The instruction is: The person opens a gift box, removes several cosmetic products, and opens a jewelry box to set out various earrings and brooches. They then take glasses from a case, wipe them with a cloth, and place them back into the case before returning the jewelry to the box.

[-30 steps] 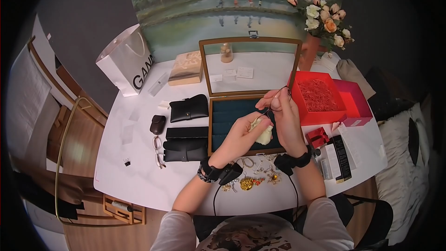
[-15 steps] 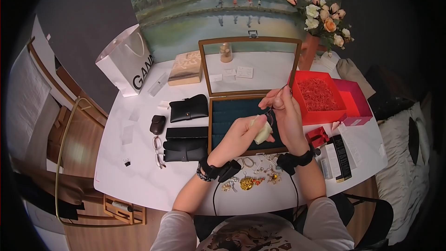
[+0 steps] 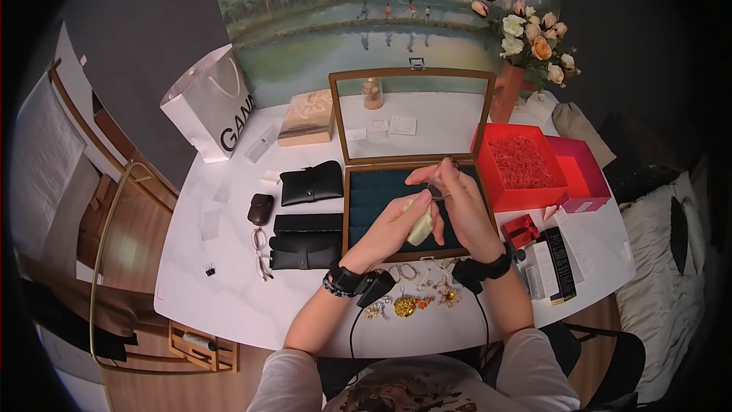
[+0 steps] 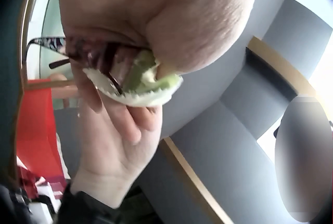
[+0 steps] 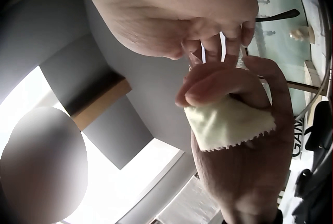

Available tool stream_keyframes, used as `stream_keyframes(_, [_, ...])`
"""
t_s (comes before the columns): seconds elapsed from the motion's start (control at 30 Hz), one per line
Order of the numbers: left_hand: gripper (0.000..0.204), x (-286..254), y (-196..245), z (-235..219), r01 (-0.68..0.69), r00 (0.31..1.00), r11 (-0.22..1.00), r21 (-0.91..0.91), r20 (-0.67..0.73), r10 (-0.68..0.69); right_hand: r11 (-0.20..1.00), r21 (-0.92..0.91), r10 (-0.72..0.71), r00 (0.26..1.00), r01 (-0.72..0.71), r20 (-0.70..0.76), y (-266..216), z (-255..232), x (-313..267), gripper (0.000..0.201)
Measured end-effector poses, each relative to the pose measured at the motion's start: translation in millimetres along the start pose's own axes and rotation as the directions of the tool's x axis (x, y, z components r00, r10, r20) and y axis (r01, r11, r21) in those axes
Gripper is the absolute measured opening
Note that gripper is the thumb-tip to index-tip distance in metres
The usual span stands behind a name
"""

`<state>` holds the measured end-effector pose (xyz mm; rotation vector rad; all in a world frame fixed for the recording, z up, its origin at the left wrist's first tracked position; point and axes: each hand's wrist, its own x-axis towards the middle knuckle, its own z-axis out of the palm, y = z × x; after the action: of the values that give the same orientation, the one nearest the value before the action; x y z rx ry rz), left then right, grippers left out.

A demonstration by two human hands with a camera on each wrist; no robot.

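A pale yellow cleaning cloth (image 3: 420, 230) with a jagged edge is pinched between the thumb and fingers of my left hand (image 3: 385, 232). My right hand (image 3: 468, 212) grips a pair of dark-framed glasses (image 4: 51, 42), one temple sticking out past the fingers. In the left wrist view the cloth (image 4: 151, 97) lies folded against a lens, with most of the frame hidden by the left hand. Both hands are close together over a wooden display case (image 3: 346, 210), its glass lid (image 3: 412, 74) raised and its inside lined dark teal.
Gold jewellery (image 3: 406, 305) lies in front of the case. To the left are black pouches (image 3: 311, 183), a brown case (image 3: 260, 209) and another pair of glasses (image 3: 261, 252). Red boxes (image 3: 526, 202) stand right, a white paper bag (image 3: 200, 107) back left, and a flower vase (image 3: 506, 91) behind.
My right hand has come down and slightly left with the glasses. The cloth in my left hand has shifted and folded differently around them. The head view has tilted slightly.
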<state>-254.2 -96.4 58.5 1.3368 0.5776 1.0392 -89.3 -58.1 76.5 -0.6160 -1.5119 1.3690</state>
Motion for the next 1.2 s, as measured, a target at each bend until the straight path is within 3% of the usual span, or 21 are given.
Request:
stream_keyframes(0.03, [0.050, -2, 5, 5, 0.011, 1.000, 1.000, -0.010, 0.007, -0.011, 1.000, 0.000, 0.000, 1.000, 0.000, 0.000, -4, -2, -1, 0.055])
stream_keyframes(0.1, [0.051, -4, 10, 8, 0.021, 1.000, 1.000, -0.023, 0.014, -0.021, 0.953, 0.286, 0.124, 0.989, -0.098, -0.074, -12, -10, -3, 0.053])
stream_keyframes(0.17, [0.046, -8, 10, 6, -0.015, 0.996, 0.968, 0.249, 0.084, -0.006, 0.931, 0.365, 0.058, 0.992, -0.013, -0.114, 3, -31, 8, 0.055])
stream_keyframes(0.2, [0.046, -7, 8, 7, -0.017, 0.996, 0.969, 0.248, 0.084, -0.004, 0.895, 0.440, -0.006, 0.987, 0.077, -0.161, 10, -38, 12, 0.056])
stream_keyframes(0.23, [0.041, -6, 6, 10, -0.134, 0.991, 0.909, 0.394, 0.060, 0.120, 0.828, 0.558, 0.050, 0.986, 0.048, -0.158, 15, -42, 13, 0.057])
stream_keyframes(0.27, [0.036, -4, 5, 11, -0.236, 0.968, 0.813, 0.532, 0.053, 0.246, 0.830, 0.556, 0.049, 0.986, 0.048, -0.157, 9, -38, 13, 0.057])
stream_keyframes(0.37, [0.028, -5, 5, 3, -0.205, 0.968, 0.813, 0.545, -0.008, 0.250, 0.883, 0.459, 0.137, 0.989, -0.100, -0.047, -1, -13, 9, 0.052])
stream_keyframes(0.47, [0.029, -7, 7, -4, -0.171, 0.979, 0.772, 0.612, 0.019, 0.202, 0.875, 0.481, 0.047, 0.998, -0.059, 0.037, 16, -12, 9, 0.053])
stream_keyframes(0.6, [0.030, -9, 9, 4, -0.210, 0.975, 0.857, 0.470, 0.036, 0.219, 0.790, 0.609, 0.080, 0.997, -0.070, 0.011, 11, -23, 7, 0.049])
stream_keyframes(0.67, [0.031, -9, 11, 0, -0.247, 0.966, 0.809, 0.534, 0.204, 0.161, 0.546, 0.837, 0.008, 0.999, -0.045, 0.048, 4, -31, 6, 0.043])
stream_keyframes(0.7, [0.031, -10, 10, 0, -0.247, 0.966, 0.810, 0.532, 0.203, 0.161, 0.504, 0.864, 0.042, 0.999, -0.015, -0.007, -3, -32, 5, 0.040])
stream_keyframes(0.8, [0.032, -8, 6, 5, -0.212, 0.977, 0.843, 0.494, 0.125, 0.172, 0.455, 0.888, 0.098, 0.995, -0.068, 0.026, -3, -26, 5, 0.040])
stream_keyframes(0.9, [0.034, -10, 3, 9, -0.228, 0.971, 0.879, 0.418, 0.037, 0.234, 0.504, 0.856, 0.161, 0.986, -0.117, 0.040, -1, -18, 4, 0.041])
stream_keyframes(0.97, [0.039, -12, 7, 6, -0.179, 0.981, 0.892, 0.415, 0.139, 0.132, 0.491, 0.858, 0.161, 0.984, -0.147, 0.077, -3, -20, 4, 0.041])
stream_keyframes(1.0, [0.039, -13, 10, 4, -0.177, 0.982, 0.892, 0.416, 0.137, 0.131, 0.382, 0.916, 0.123, 0.989, -0.124, 0.082, -11, -28, 3, 0.042])
stream_keyframes(1.03, [0.041, -14, 15, 0, -0.070, 0.978, 0.922, 0.381, 0.207, -0.011, 0.267, 0.958, 0.085, 0.993, -0.102, 0.083, -16, -35, 2, 0.044])
stream_keyframes(1.07, [0.044, -13, 18, -4, 0.042, 0.948, 0.935, 0.352, 0.280, -0.148, 0.268, 0.958, 0.085, 0.993, -0.103, 0.083, -19, -41, 2, 0.044])
stream_keyframes(1.1, [0.048, -12, 20, -7, 0.055, 0.945, 0.923, 0.380, 0.280, -0.171, 0.185, 0.971, -0.018, 0.988, -0.150, 0.156, -21, -48, 1, 0.046])
stream_keyframes(1.13, [0.048, -10, 16, -8, 0.053, 0.945, 0.924, 0.379, 0.281, -0.169, 0.106, 0.973, -0.127, 0.968, -0.204, 0.217, -23, -51, 1, 0.048])
stream_keyframes(1.17, [0.049, -6, 9, -8, -0.024, 0.984, 0.943, 0.331, 0.175, -0.036, 0.208, 0.958, -0.130, 0.965, -0.196, 0.226, -26, -49, -1, 0.050])
stream_keyframes(1.2, [0.051, -3, 5, -8, -0.107, 0.994, 0.951, 0.292, 0.059, 0.094, 0.209, 0.958, -0.131, 0.965, -0.196, 0.226, -26, -48, -3, 0.050])
